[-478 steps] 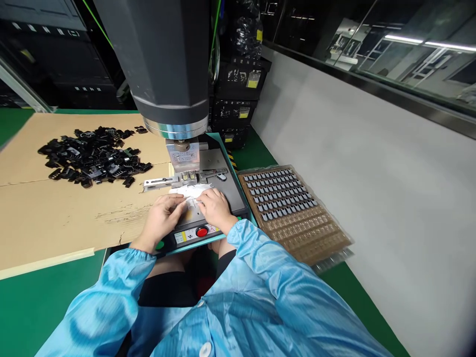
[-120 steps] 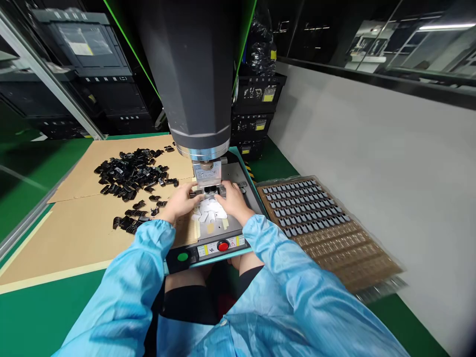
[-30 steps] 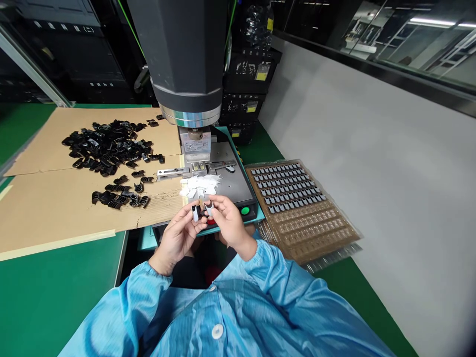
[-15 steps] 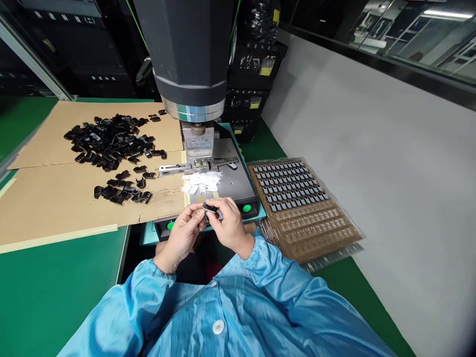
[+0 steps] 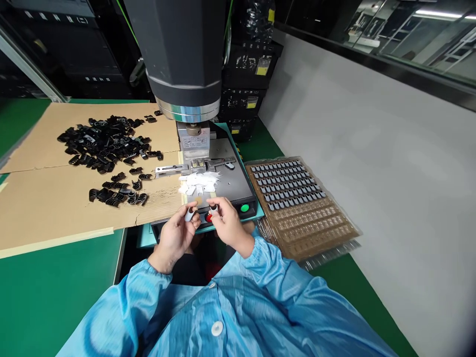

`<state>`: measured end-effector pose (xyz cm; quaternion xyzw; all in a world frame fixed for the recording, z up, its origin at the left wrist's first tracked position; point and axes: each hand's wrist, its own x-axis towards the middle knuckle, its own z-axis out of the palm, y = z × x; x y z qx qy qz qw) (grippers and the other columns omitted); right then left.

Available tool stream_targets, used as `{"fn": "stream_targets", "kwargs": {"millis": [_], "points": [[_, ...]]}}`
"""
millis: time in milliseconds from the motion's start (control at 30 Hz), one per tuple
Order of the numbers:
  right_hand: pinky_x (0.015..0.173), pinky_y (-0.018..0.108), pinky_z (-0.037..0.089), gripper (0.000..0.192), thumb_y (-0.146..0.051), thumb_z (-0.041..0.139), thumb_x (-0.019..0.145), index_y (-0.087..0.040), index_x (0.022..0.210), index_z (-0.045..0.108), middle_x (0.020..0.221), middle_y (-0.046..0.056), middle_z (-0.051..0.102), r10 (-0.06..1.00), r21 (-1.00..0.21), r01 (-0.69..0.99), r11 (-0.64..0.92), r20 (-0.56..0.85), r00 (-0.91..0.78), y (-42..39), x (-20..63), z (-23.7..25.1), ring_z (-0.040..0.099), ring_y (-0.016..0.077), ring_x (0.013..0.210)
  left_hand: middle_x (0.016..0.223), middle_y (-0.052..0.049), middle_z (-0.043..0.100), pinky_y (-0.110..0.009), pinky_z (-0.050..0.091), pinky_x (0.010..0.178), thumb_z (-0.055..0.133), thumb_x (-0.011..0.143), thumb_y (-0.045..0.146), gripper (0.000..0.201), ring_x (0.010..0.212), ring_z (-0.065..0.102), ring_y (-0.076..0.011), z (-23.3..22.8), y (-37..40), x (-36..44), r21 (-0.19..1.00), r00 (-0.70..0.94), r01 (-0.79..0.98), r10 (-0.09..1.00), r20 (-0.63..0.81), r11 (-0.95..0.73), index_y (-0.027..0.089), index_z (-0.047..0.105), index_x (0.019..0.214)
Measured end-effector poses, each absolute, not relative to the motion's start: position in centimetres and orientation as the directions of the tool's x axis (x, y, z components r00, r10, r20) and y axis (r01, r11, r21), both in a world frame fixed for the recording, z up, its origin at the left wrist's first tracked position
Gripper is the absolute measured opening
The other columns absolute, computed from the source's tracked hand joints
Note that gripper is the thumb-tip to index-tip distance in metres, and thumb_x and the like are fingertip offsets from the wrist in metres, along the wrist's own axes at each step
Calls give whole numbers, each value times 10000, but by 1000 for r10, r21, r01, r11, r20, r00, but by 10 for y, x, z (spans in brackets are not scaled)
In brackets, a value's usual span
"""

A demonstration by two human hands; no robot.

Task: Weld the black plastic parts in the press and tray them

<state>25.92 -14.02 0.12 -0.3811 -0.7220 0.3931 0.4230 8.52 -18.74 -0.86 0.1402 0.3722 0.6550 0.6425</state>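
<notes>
Two-handed work in progress over the front edge of the machine base (image 5: 232,188). Left hand (image 5: 174,235) pinches the left piece (image 5: 190,214), grey with a black end, between thumb and fingertips; right hand (image 5: 229,225) pinches a similar right piece (image 5: 213,209), partly covered by fingers. Hands apart, pieces not touching each other, both near the red button (image 5: 208,217). Progress, judged from the layout: roughly part-way. The farther rows of the tray (image 5: 327,238) carry grey-and-black pieces (image 5: 283,204); its nearer rows of pockets show bare plastic. Remaining stock appears ample: a large heap of black parts (image 5: 106,144) plus a smaller nearer cluster (image 5: 115,196) on the cardboard (image 5: 48,203), and loose white pieces (image 5: 200,182) just in front of the metal fixture (image 5: 198,163). Orientation: left piece tilted, long axis slanting from upper right to lower left, black end up and right. Right piece: black end points away from the body, grey end toward it; long axis near fore-and-aft, exact tilt not readable.
</notes>
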Motion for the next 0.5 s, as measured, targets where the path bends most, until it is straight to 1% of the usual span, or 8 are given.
{"fn": "stream_targets", "kwargs": {"millis": [67, 167, 233, 300, 333, 400, 500], "points": [[1014, 417, 562, 391, -68, 531, 858, -253, 1190, 625, 1179, 65, 661, 900, -900, 243, 363, 271, -341, -146, 256, -2, 663, 237, 1058, 986, -58, 665, -247, 602, 740, 878, 856, 393, 337, 831, 648, -140, -10, -188, 85, 677, -154, -729, 938, -310, 103, 185, 793, 1107], [1009, 397, 560, 313, -91, 580, 856, -251, 1125, 569, 1140, 59, 623, 902, -884, 290, 367, 263, -341, -161, 249, -5, 646, 233, 1080, 1039, -39, 708, -266, 630, 846, 925, 830, 394, 339, 941, 702, -161, -14, -194, 92, 752, -229, -654, 928, -295, 78, 221, 785, 1086], [1011, 387, 559, 305, -199, 700, 884, -259, 1139, 545, 1138, 51, 614, 892, -851, 358, 383, 241, -382, -166, 244, -7, 639, 239, 1117, 1052, -16, 738, -224, 617, 829, 969, 787, 388, 383, 931, 704, -137, -18, -200, 98, 815, -304, -577, 912, -274, 53, 236, 771, 1077], [979, 385, 565, 394, -300, 789, 874, -264, 1171, 533, 1131, 38, 615, 898, -805, 465, 368, 178, -402, -167, 242, -8, 642, 245, 1106, 1023, -1, 753, -187, 600, 839, 1002, 747, 366, 438, 934, 702, -119, -22, -204, 103, 850, -345, -523, 898, -274, 59, 236, 754, 1084], [959, 378, 565, 415, -324, 803, 875, -265, 1184, 532, 1134, 33, 619, 903, -783, 509, 357, 152, -401, -166, 242, -9, 647, 243, 1095, 1016, 4, 756, -175, 594, 850, 1011, 735, 361, 450, 947, 702, -115, -24, -205, 105, 859, -348, -508, 897, -273, 64, 234, 749, 1077], [927, 355, 561, 398, -323, 790, 895, -267, 1199, 539, 1146, 27, 632, 911, -751, 560, 349, 132, -391, -166, 245, -9, 660, 234, 1085, 1011, 14, 756, -166, 589, 881, 1016, 728, 364, 440, 979, 701, -113, -27, -208, 109, 871, -336, -485, 904, -263, 73, 238, 745, 1051], [917, 324, 549, 375, -306, 792, 906, -269, 1198, 560, 1138, 16, 658, 905, -749, 551, 367, 151, -398, -167, 253, -12, 674, 222, 1101, 967, 34, 745, -150, 588, 853, 1015, 725, 390, 407, 926, 683, -100, -27, -213, 113, 900, -324, -427, 914, -245, 89, 260, 757, 1012]]}}
